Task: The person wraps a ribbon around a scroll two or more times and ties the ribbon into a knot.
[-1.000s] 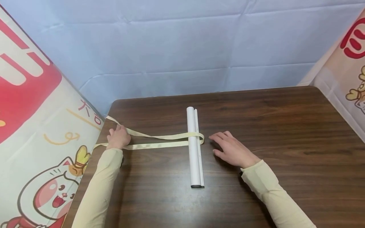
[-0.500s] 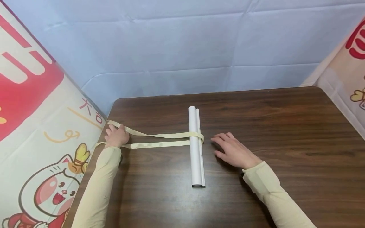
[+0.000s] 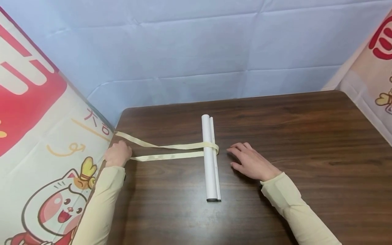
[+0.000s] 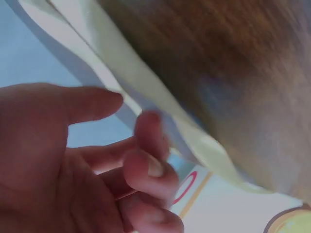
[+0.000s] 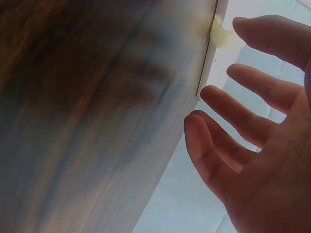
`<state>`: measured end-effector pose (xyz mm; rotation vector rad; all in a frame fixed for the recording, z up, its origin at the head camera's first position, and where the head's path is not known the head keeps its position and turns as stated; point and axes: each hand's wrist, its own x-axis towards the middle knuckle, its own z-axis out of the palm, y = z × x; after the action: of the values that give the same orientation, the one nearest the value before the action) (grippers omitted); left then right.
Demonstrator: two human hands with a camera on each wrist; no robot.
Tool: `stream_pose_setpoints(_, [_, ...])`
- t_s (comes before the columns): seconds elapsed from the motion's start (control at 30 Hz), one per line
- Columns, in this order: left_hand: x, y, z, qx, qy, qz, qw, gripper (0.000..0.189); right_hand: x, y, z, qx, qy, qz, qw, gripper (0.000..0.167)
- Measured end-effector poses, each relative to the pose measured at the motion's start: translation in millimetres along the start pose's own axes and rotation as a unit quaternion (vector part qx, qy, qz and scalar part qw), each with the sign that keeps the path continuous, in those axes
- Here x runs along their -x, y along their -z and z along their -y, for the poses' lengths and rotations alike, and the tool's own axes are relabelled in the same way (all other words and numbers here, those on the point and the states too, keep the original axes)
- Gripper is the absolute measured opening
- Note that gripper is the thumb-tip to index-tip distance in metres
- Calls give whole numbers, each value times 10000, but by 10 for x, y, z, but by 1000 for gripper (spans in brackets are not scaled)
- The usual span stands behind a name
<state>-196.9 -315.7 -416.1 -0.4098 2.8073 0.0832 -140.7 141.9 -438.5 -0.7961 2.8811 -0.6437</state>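
Note:
A white roll (image 3: pixel 209 173) with a thinner white strip along its right side lies on the wooden table, its near end dark. A pale yellow ribbon (image 3: pixel 171 157) loops round its middle, and both strands run left. My left hand (image 3: pixel 118 153) is over the lower strand near the table's left edge, hiding that strand's end in the head view. In the left wrist view, its thumb and loosely bent fingers are apart, with the ribbon (image 4: pixel 146 82) running just beyond the fingertips. My right hand (image 3: pixel 252 163) rests right of the roll, fingers relaxed and holding nothing.
The brown table (image 3: pixel 291 136) has a light blue cloth backdrop (image 3: pixel 190 51) behind it. A printed cartoon sheet (image 3: pixel 58 143) stands along the left edge, and another printed sheet (image 3: pixel 373 78) is at the right.
My left hand has moved away from the upper ribbon strand, toward me and slightly left, onto the lower strand. The upper strand's end now lies uncovered. My right hand has stayed put.

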Motion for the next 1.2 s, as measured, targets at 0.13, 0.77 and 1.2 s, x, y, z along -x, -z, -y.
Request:
stream_pose_setpoints(0.13, [40, 34, -15, -68, 50, 215, 9997, 50, 0, 0, 5, -4, -7, 25, 10000, 42])
stream_pose_setpoints(0.77, [117, -23, -56, -112, -25, 151, 9998, 42, 38, 0, -19, -1, -92, 56, 9999, 43])
stream_pose_setpoints(1.2, [176, -66, -29, -92, -89, 41, 9999, 34, 39, -17, -32, 60, 14, -8, 10000, 43])
